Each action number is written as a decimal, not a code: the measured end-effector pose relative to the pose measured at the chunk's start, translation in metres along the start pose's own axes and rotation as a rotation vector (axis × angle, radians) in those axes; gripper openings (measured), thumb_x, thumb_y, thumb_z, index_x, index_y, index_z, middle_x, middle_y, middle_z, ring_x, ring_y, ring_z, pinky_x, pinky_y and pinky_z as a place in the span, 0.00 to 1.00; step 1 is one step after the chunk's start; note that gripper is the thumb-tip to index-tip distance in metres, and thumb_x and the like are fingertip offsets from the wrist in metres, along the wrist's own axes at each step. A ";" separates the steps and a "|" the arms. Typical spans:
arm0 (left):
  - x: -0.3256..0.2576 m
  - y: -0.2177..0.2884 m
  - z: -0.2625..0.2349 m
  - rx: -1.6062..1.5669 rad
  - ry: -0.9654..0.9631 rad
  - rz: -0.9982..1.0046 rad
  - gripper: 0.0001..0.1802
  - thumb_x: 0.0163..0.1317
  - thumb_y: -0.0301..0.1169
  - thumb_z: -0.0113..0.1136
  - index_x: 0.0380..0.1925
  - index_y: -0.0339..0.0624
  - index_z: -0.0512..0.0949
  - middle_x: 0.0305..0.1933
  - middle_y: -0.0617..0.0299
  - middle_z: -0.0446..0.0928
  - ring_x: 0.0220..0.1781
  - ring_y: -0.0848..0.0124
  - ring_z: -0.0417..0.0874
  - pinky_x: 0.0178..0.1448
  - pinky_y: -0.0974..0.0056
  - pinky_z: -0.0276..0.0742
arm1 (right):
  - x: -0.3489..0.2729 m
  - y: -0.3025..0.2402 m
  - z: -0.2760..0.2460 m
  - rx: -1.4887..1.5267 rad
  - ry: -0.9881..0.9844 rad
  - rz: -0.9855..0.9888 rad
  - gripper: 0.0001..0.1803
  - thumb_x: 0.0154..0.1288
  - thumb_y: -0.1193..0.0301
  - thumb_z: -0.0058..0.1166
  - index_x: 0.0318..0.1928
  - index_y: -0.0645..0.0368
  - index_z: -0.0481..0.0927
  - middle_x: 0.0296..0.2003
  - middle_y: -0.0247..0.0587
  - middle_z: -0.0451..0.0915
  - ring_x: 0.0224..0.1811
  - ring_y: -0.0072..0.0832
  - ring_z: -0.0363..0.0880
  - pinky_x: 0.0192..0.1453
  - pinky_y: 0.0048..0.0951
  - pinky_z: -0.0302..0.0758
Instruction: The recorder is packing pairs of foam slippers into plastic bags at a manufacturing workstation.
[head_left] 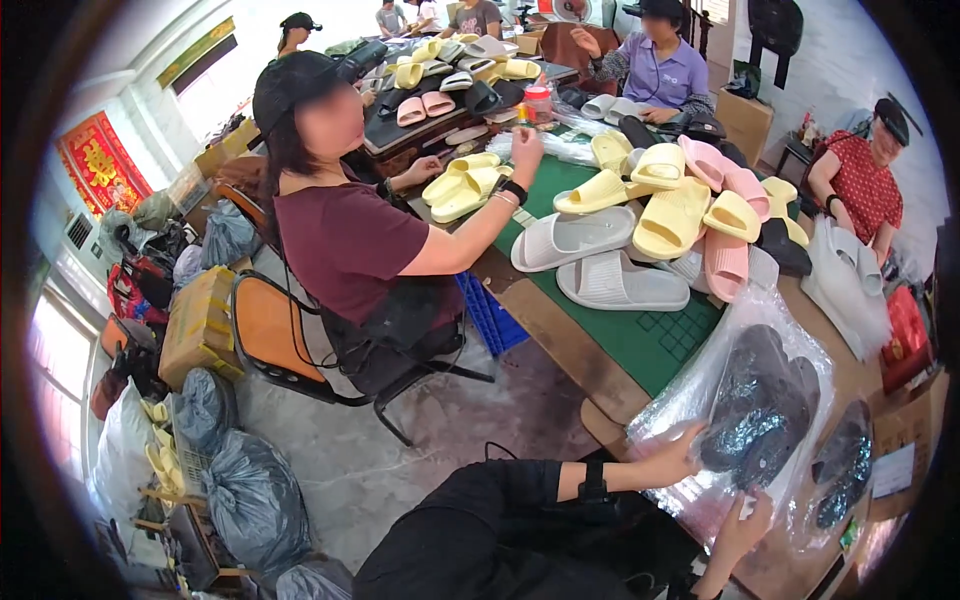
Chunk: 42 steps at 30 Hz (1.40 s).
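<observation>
A clear plastic bag (655, 410) with a pair of dark slippers (760, 400) inside lies at the near right end of the table. My left hand (672, 458) is closed on the bag's near left edge, beside the slippers. Lower down, my right hand (742, 525) pinches the bag's near edge between thumb and fingers. To the right of the bag, another dark slipper (843, 463) lies under shiny clear plastic. Just beyond the bag, grey slippers (622, 282) rest on the green mat (650, 350).
A pile of yellow, pink and grey slippers (670, 215) covers the table's middle. At left, a co-worker in maroon (365, 220) sits handling yellow slippers. Others sit at the far side and right. A chair (270, 325), carton (200, 325) and grey sacks (255, 500) stand on the floor.
</observation>
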<state>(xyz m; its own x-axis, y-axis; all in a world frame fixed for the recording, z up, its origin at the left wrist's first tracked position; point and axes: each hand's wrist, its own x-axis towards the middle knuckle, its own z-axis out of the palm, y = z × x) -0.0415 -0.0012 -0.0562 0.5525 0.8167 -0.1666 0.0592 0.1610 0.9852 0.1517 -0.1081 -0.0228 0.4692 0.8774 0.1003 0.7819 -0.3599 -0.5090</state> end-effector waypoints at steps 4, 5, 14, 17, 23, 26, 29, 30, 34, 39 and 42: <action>-0.004 0.011 0.006 -0.163 -0.029 0.060 0.45 0.59 0.18 0.51 0.72 0.48 0.40 0.70 0.56 0.56 0.44 0.73 0.70 0.50 0.68 0.69 | -0.027 -0.020 -0.010 0.720 -0.735 0.093 0.21 0.74 0.61 0.40 0.46 0.69 0.77 0.27 0.52 0.82 0.17 0.28 0.77 0.21 0.21 0.71; -0.006 0.017 0.008 -0.162 -0.038 0.060 0.45 0.59 0.18 0.51 0.72 0.48 0.40 0.70 0.56 0.56 0.44 0.73 0.70 0.50 0.68 0.69 | -0.032 -0.020 -0.006 0.809 -0.809 0.087 0.23 0.74 0.58 0.38 0.51 0.68 0.73 0.31 0.53 0.82 0.21 0.31 0.79 0.24 0.23 0.73; -0.043 0.060 0.024 -0.466 -0.164 -0.085 0.47 0.60 0.16 0.43 0.72 0.62 0.33 0.37 0.57 0.76 0.15 0.79 0.66 0.16 0.71 0.65 | -0.026 -0.051 0.010 1.702 -0.115 0.561 0.38 0.67 0.41 0.39 0.64 0.57 0.56 0.46 0.50 0.77 0.40 0.39 0.80 0.42 0.37 0.79; -0.048 0.061 0.032 -0.449 -0.320 -0.119 0.48 0.59 0.15 0.40 0.72 0.62 0.31 0.40 0.56 0.76 0.16 0.79 0.67 0.18 0.72 0.66 | -0.017 -0.020 0.020 1.794 -0.414 0.403 0.37 0.66 0.44 0.43 0.65 0.58 0.61 0.56 0.47 0.71 0.57 0.40 0.71 0.60 0.48 0.71; -0.058 0.050 0.024 -0.267 -0.302 0.036 0.45 0.64 0.24 0.50 0.72 0.57 0.34 0.49 0.62 0.76 0.25 0.80 0.71 0.27 0.74 0.69 | -0.009 -0.026 0.040 1.624 -0.169 0.497 0.20 0.68 0.64 0.48 0.57 0.58 0.70 0.50 0.42 0.76 0.50 0.33 0.76 0.52 0.33 0.77; -0.051 0.062 0.014 -0.077 -0.360 0.167 0.36 0.66 0.28 0.52 0.71 0.46 0.49 0.50 0.62 0.76 0.40 0.78 0.74 0.43 0.72 0.71 | -0.002 -0.016 0.043 1.489 0.022 0.569 0.21 0.64 0.72 0.53 0.56 0.61 0.69 0.46 0.40 0.77 0.47 0.31 0.77 0.45 0.28 0.79; -0.035 0.053 -0.012 0.149 -0.152 0.481 0.21 0.62 0.29 0.55 0.56 0.41 0.72 0.49 0.57 0.76 0.46 0.65 0.76 0.51 0.64 0.69 | 0.006 -0.026 0.021 1.252 0.141 0.384 0.25 0.62 0.75 0.55 0.59 0.61 0.66 0.46 0.39 0.76 0.48 0.31 0.76 0.43 0.27 0.80; -0.032 0.053 -0.020 0.370 -0.027 0.545 0.17 0.59 0.30 0.57 0.50 0.42 0.77 0.50 0.55 0.75 0.48 0.60 0.76 0.54 0.60 0.68 | 0.007 -0.042 0.006 1.342 0.123 0.335 0.26 0.61 0.77 0.54 0.60 0.60 0.64 0.49 0.41 0.75 0.49 0.32 0.76 0.44 0.28 0.81; -0.016 0.045 -0.016 1.036 0.139 0.748 0.15 0.55 0.35 0.61 0.44 0.47 0.80 0.53 0.51 0.72 0.59 0.50 0.67 0.61 0.48 0.57 | 0.022 -0.053 -0.051 1.468 0.143 0.228 0.32 0.59 0.82 0.52 0.64 0.58 0.60 0.57 0.45 0.67 0.51 0.37 0.75 0.46 0.35 0.82; -0.017 0.026 -0.014 1.158 0.046 0.632 0.15 0.55 0.37 0.61 0.43 0.49 0.80 0.54 0.49 0.71 0.59 0.48 0.67 0.60 0.44 0.58 | 0.067 -0.015 -0.077 1.484 0.340 0.125 0.33 0.58 0.83 0.51 0.65 0.56 0.60 0.63 0.45 0.58 0.56 0.42 0.71 0.45 0.40 0.83; -0.016 0.018 -0.013 1.182 0.075 0.614 0.15 0.55 0.38 0.60 0.44 0.50 0.80 0.55 0.51 0.71 0.59 0.48 0.67 0.61 0.44 0.58 | 0.096 0.031 -0.084 1.499 0.412 0.143 0.32 0.59 0.82 0.51 0.64 0.61 0.59 0.63 0.45 0.57 0.57 0.42 0.70 0.47 0.39 0.82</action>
<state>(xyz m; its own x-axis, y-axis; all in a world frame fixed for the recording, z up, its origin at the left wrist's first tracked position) -0.0595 -0.0039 -0.0361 0.7041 0.6180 0.3496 0.5206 -0.7842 0.3376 0.2558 -0.0618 0.0427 0.7734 0.6301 0.0693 -0.2675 0.4235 -0.8655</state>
